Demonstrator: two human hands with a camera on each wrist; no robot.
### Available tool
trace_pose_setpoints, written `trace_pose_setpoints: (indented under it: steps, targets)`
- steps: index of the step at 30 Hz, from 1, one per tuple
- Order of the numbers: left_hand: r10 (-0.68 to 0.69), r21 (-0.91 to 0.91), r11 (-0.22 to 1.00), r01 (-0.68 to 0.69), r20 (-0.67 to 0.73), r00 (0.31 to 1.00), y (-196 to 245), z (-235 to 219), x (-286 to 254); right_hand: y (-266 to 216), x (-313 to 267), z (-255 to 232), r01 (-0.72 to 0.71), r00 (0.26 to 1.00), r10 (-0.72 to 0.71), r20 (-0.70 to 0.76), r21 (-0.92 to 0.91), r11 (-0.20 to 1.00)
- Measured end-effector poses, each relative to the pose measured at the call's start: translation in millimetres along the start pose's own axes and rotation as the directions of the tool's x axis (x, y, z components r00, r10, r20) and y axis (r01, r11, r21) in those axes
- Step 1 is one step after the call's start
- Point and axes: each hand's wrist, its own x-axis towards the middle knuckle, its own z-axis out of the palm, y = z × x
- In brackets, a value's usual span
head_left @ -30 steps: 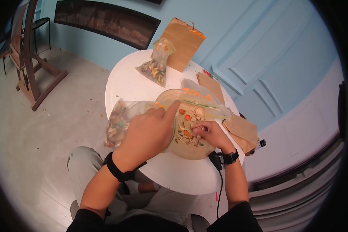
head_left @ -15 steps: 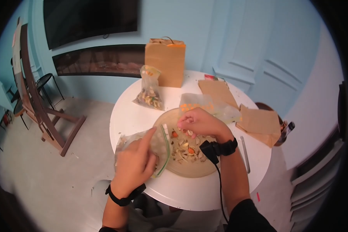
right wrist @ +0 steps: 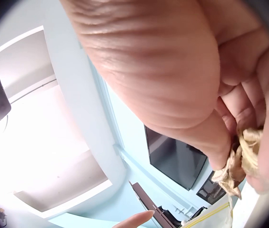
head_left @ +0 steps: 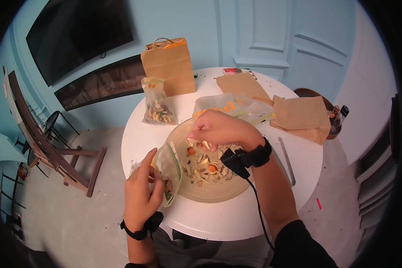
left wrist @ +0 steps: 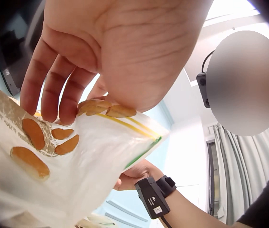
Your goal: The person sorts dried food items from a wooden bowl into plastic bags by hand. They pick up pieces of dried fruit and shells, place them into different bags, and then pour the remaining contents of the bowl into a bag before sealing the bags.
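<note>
My left hand (head_left: 140, 196) grips the near-left edge of a clear zip bag (head_left: 170, 167) with a green seal line, its index finger raised. The bag's mouth gapes toward the plate. In the left wrist view, fingers (left wrist: 56, 92) curl over the bag's rim, beside its printed orange shapes. My right hand (head_left: 223, 129) is over the far part of a round tan plate (head_left: 214, 196). Between its thumb and fingers it pinches wrinkled, pale dried pieces (right wrist: 229, 175). More dried slices (head_left: 205, 172) and orange pieces (head_left: 212, 168) lie scattered on the plate.
A filled clear bag (head_left: 158, 107) stands before a brown paper bag (head_left: 169, 67) at the back left. Another zip bag (head_left: 236, 107) lies flat behind the plate. Folded paper bags (head_left: 301, 118) and a thin metal tool (head_left: 286, 161) are at the right.
My right hand has lifted from the slices on the plate and moved up and left with some pinched. The left hand's bag now gapes wider. The head view has turned.
</note>
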Motion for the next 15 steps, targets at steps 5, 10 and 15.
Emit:
trace_pose_setpoints:
  steps: [5, 10, 15]
  targets:
    - [-0.014, 0.001, 1.0, 0.014, 0.01, 1.0, 1.7, -1.5, -1.7, 16.8, 6.3, 5.9, 0.13, 0.99, -0.12, -0.07, 0.155, 0.979]
    - [-0.027, -0.015, 1.0, 0.027, 0.011, 1.0, 1.1, -2.5, -2.8, 16.1, 6.5, 6.7, 0.118, 0.993, -0.114, -0.04, 0.145, 0.982]
    - [-0.009, -0.028, 1.0, 0.009, 0.015, 1.0, -3.9, -0.8, -1.8, 18.3, 8.7, 6.8, 0.097, 0.995, -0.096, -0.016, 0.103, 0.99]
